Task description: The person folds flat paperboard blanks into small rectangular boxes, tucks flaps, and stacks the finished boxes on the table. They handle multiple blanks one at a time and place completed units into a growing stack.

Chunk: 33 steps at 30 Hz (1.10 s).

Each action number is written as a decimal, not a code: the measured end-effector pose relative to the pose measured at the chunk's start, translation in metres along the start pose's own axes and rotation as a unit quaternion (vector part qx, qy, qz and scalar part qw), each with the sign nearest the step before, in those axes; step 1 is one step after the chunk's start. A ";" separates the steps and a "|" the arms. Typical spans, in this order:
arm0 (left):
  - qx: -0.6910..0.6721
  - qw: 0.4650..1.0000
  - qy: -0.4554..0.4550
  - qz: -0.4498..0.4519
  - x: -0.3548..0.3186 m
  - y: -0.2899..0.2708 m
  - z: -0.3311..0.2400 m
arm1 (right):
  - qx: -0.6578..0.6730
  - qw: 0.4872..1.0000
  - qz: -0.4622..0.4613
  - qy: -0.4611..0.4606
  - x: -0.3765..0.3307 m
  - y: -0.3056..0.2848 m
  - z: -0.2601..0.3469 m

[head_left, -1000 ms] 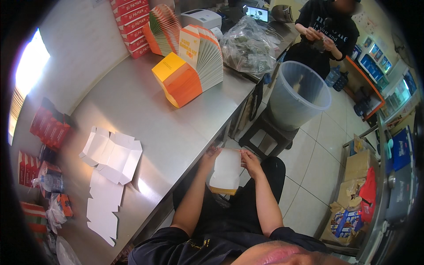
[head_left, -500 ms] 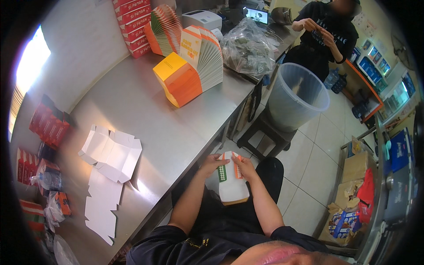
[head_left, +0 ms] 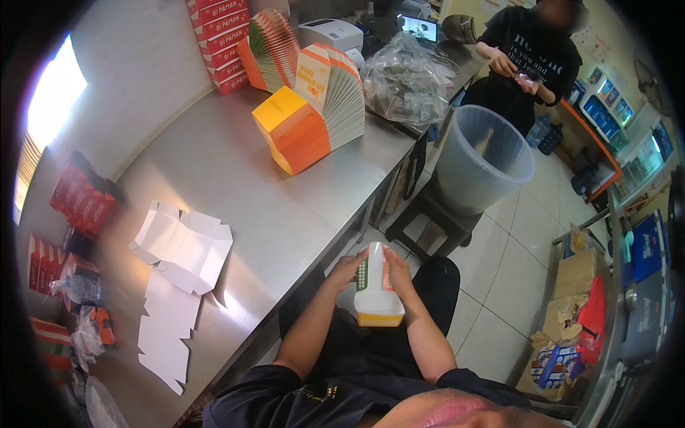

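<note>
- The steel worktable (head_left: 285,214) runs along the far-left side of the fingers, well apart from them; its near edge passes just beyond the left hand's knuckles.
- A translucent bucket (head_left: 485,160) stands on a dark stool (head_left: 428,217), beyond the fingertips and to their right, with a person in a dark shirt (head_left: 531,60) further off still.
- Fanned stacks of orange flat cartons (head_left: 307,118) sit on the table well beyond the fingers, and white unfolded carton blanks (head_left: 182,246) lie far to their left.
- The half-formed carton (head_left: 377,289), white with an orange bottom edge and a green-patterned side, is held between both hands over the lap, clear of the table.
- The left hand (head_left: 349,271) curls around the carton's left side, fingers bent and pressing on the green-patterned panel.
- The right hand (head_left: 398,272) clasps the right side, fingers closed on the upper edge near the top flap.
- Both grips look firm rather than wide; how the thumbs sit behind the carton I cannot tell.
- To do the folding well, I judge the panels should be squared along their creases first, with steady pressure from both sides so the walls do not bow, and the flap tucked only once the corners line up.
</note>
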State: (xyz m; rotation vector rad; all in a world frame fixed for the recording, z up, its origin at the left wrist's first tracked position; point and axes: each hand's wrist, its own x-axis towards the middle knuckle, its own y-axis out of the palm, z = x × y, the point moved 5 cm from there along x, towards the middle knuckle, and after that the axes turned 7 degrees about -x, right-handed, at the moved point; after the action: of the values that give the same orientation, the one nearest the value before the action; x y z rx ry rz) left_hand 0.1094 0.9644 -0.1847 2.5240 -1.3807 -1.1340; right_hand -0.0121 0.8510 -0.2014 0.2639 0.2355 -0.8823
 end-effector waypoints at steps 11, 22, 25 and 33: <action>0.163 0.974 -0.011 0.157 0.010 0.000 0.028 | 0.058 0.990 -0.127 -0.029 0.002 -0.025 0.016; 0.060 0.993 0.098 -0.011 0.006 -0.015 0.008 | -0.114 0.992 0.052 0.024 0.006 -0.001 0.009; 0.049 0.994 0.100 0.020 0.009 -0.019 0.006 | -0.087 0.995 0.053 0.017 0.003 0.001 0.007; -0.059 0.990 0.127 -0.007 0.005 -0.023 -0.008 | -0.199 0.971 0.120 0.060 -0.009 0.007 0.012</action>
State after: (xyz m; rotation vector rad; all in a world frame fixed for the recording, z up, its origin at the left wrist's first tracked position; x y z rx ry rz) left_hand 0.1327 0.9716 -0.1901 2.4935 -1.1978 -0.8308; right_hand -0.0111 0.8586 -0.1866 -0.0307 0.4760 -0.5629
